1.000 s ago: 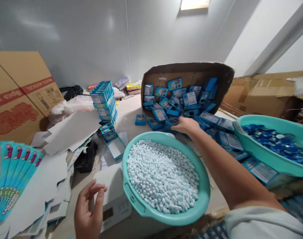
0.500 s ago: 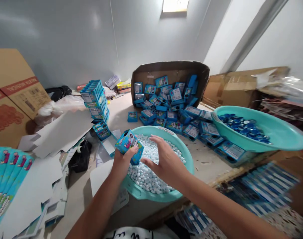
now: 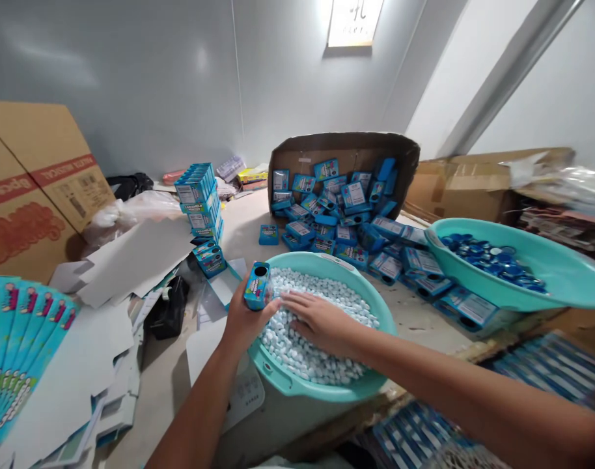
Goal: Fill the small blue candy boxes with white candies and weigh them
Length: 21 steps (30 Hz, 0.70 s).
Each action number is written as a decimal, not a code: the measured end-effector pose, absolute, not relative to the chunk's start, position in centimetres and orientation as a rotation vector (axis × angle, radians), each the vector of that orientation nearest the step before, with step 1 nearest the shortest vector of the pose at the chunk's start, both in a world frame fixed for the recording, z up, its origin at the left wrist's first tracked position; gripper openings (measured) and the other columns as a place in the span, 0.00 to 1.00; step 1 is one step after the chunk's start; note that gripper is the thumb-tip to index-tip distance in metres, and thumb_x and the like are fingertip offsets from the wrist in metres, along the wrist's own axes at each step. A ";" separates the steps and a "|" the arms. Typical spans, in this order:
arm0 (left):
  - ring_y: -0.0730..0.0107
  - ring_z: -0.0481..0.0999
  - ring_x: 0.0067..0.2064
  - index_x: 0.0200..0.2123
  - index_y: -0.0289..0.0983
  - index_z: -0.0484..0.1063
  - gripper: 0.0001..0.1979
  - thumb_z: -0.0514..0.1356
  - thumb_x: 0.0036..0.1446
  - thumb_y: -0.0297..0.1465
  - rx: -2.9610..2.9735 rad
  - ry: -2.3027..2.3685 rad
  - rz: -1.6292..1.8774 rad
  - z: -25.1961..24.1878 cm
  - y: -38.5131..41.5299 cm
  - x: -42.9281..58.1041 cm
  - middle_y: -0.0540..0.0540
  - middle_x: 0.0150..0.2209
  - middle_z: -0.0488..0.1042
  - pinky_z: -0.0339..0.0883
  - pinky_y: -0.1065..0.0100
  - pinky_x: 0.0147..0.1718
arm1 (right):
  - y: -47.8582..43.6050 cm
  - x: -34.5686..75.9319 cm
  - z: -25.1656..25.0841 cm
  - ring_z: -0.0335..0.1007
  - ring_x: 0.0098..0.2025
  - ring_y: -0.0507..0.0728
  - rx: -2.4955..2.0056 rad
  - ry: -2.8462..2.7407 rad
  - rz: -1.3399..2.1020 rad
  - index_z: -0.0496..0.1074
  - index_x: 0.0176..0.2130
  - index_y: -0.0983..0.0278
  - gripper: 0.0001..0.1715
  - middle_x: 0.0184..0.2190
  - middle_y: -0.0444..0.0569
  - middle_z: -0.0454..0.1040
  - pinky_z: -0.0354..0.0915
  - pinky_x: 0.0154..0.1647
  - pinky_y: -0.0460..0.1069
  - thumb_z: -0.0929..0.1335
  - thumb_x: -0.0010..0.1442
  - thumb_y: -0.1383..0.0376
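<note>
My left hand [image 3: 243, 319] is wrapped round a small blue box [image 3: 257, 285], held upright at the left rim of a turquoise basin [image 3: 278, 378]. A round dark hole shows in the box's top. White candies [image 3: 321, 293] fill much of the basin. My right hand [image 3: 317, 319] lies palm down on the candies, its fingers stretched toward the box and nothing seen in its grip. What is under the palm is hidden.
A tipped carton [image 3: 344, 143] spills blue boxes onto the table behind the basin. At right stands a second turquoise basin [image 3: 561, 260] with blue lids. Stacked blue boxes [image 3: 200, 202] and white card sheets [image 3: 136, 260] are at left, a brown carton [image 3: 38, 195] beyond.
My left hand has turned the blue box from tilted to upright. My right hand has come down from above the basin onto the candies. The view has shifted slightly.
</note>
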<state>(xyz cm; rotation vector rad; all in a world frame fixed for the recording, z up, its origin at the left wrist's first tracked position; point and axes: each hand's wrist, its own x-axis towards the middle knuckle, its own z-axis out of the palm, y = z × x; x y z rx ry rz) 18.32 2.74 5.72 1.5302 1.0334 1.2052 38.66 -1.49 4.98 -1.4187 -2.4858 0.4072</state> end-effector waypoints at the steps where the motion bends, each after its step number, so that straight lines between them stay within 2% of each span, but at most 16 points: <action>1: 0.51 0.79 0.55 0.51 0.39 0.74 0.28 0.70 0.45 0.37 1.534 1.039 1.187 5.6 2.9 18.1 0.42 0.49 0.80 0.71 0.56 0.58 | -0.9 39.4 4.9 0.57 0.73 0.66 -1.474 -2.438 0.411 0.70 0.64 0.66 0.28 0.68 0.61 0.65 0.54 0.73 0.65 0.62 0.70 0.60; 4: 0.50 0.75 0.61 0.58 0.39 0.71 0.34 0.71 0.45 0.35 1.578 0.982 1.107 5.6 3.3 17.8 0.40 0.57 0.77 0.66 0.55 0.62 | 1.0 41.5 4.9 0.61 0.70 0.66 -1.579 -2.272 0.527 0.74 0.60 0.64 0.24 0.67 0.60 0.68 0.56 0.72 0.65 0.64 0.69 0.58; 8: 0.48 0.73 0.63 0.62 0.38 0.69 0.38 0.71 0.46 0.34 1.644 0.920 0.974 5.9 3.4 18.0 0.40 0.61 0.74 0.64 0.54 0.64 | 3.9 43.5 4.5 0.63 0.69 0.65 -1.636 -2.112 0.617 0.73 0.62 0.62 0.29 0.66 0.57 0.69 0.57 0.71 0.63 0.60 0.71 0.51; 10: 0.48 0.73 0.62 0.63 0.38 0.69 0.39 0.70 0.46 0.33 1.670 0.935 0.942 6.1 3.3 18.1 0.39 0.61 0.74 0.63 0.53 0.64 | 4.7 44.0 3.9 0.65 0.67 0.67 -1.666 -2.050 0.675 0.73 0.62 0.62 0.33 0.65 0.57 0.71 0.56 0.71 0.64 0.59 0.70 0.47; 14: 0.49 0.73 0.62 0.64 0.38 0.69 0.37 0.67 0.48 0.28 1.717 0.979 0.945 6.2 3.1 18.3 0.40 0.60 0.75 0.63 0.53 0.64 | 4.8 44.1 2.9 0.66 0.66 0.71 -1.695 -1.949 0.856 0.76 0.60 0.60 0.37 0.64 0.55 0.72 0.56 0.71 0.66 0.64 0.65 0.41; 18: 0.49 0.71 0.65 0.65 0.41 0.67 0.37 0.67 0.50 0.28 1.809 1.014 0.941 5.8 3.0 18.5 0.42 0.63 0.73 0.63 0.52 0.65 | 4.0 43.9 3.0 0.68 0.64 0.71 -1.719 -1.782 1.019 0.81 0.52 0.56 0.34 0.60 0.50 0.76 0.55 0.71 0.65 0.66 0.61 0.38; 21: 0.49 0.69 0.67 0.67 0.39 0.64 0.37 0.66 0.54 0.29 1.857 1.008 0.933 5.3 3.1 18.8 0.39 0.66 0.70 0.62 0.53 0.66 | 3.6 43.3 3.1 0.69 0.63 0.72 -1.726 -1.607 1.095 0.84 0.46 0.58 0.32 0.57 0.51 0.79 0.53 0.71 0.66 0.68 0.60 0.39</action>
